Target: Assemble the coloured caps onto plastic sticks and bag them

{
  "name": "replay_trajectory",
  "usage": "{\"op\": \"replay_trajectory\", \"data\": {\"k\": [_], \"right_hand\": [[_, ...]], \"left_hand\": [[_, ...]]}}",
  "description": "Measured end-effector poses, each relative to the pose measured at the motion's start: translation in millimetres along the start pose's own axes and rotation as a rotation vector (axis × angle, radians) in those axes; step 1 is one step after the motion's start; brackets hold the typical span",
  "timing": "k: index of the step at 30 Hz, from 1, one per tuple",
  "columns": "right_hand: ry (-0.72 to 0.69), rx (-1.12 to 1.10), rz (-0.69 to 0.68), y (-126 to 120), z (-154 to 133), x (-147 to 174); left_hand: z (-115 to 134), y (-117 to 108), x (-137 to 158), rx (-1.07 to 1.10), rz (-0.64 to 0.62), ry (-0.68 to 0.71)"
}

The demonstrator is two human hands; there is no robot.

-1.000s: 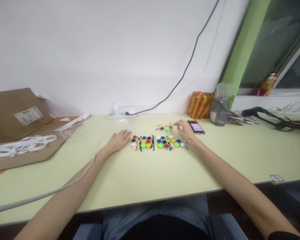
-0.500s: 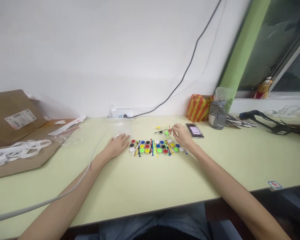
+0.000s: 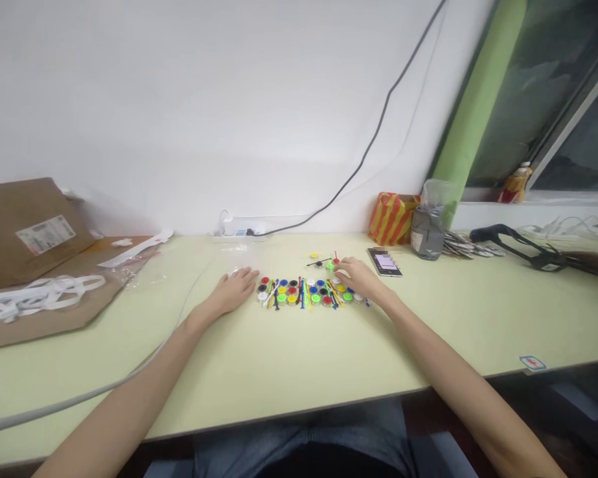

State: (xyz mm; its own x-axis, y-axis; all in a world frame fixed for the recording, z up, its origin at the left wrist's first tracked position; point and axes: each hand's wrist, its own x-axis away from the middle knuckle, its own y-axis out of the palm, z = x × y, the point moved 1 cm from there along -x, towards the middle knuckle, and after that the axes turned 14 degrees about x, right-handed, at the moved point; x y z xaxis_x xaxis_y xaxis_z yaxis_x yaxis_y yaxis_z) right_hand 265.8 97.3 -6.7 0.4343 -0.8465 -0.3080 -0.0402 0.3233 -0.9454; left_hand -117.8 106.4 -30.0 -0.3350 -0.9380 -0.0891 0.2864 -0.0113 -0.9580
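Note:
My left hand [image 3: 236,290] lies flat on the table with its fingers stretched out, just left of the coloured pieces, holding nothing. My right hand [image 3: 357,275] is over the right end of the group, its fingers bent and drawn together. Whatever its fingertips hold, if anything, is hidden. Rows of small round discs, among them a red disc [image 3: 264,281] and a yellow disc [image 3: 292,299], sit in blocks. Between them lie bundles of coloured arrows [image 3: 303,294]. Behind the rows are a black arrow spinner [image 3: 319,264], a green piece [image 3: 329,266], a red arrow piece [image 3: 335,257] and a yellow disc [image 3: 313,255].
A phone [image 3: 385,261] lies right of my right hand. Farther right stand a striped bag [image 3: 393,219], a grey pouch [image 3: 427,232] and a black frame-like object [image 3: 518,245]. Cardboard [image 3: 34,245] with white strips is at left. A grey cable [image 3: 169,332] crosses my left forearm.
My right hand has shifted slightly down and left, away from the red arrow piece, which now stands clear of the fingers. My left hand rests in the same place. The view has turned slightly.

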Motion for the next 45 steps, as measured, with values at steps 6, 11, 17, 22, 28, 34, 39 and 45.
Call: {"op": "replay_trajectory", "data": {"k": [6, 11, 17, 22, 28, 34, 39, 45], "right_hand": [[-0.026, 0.015, 0.004, -2, -3, 3], [0.043, -0.057, -0.02, -7, 14, 3], [0.031, -0.229, -0.194, -13, 38, 10], [-0.039, -0.325, -0.326, -9, 44, 10], [-0.002, -0.279, -0.259, -9, 41, 8], [0.028, -0.298, -0.229, -13, 36, 9], [0.001, -0.489, 0.134, -27, 4, 4], [-0.147, -0.611, 0.249, -28, -52, 6]], "left_hand": [[-1, -3, -4, -0.032, -0.012, 0.016], [0, -4, -5, -0.04, -0.017, 0.045], [3, -3, -5, -0.01, 0.019, 0.005], [6, -4, -8, -0.038, 0.162, 0.12], [49, -15, -3, -0.128, 0.375, 0.4], [115, -14, 12, -0.276, 0.395, 0.622], [147, -13, 8, -0.395, 0.374, 0.668], [156, -7, 8, -0.293, 0.403, 0.564]]}}
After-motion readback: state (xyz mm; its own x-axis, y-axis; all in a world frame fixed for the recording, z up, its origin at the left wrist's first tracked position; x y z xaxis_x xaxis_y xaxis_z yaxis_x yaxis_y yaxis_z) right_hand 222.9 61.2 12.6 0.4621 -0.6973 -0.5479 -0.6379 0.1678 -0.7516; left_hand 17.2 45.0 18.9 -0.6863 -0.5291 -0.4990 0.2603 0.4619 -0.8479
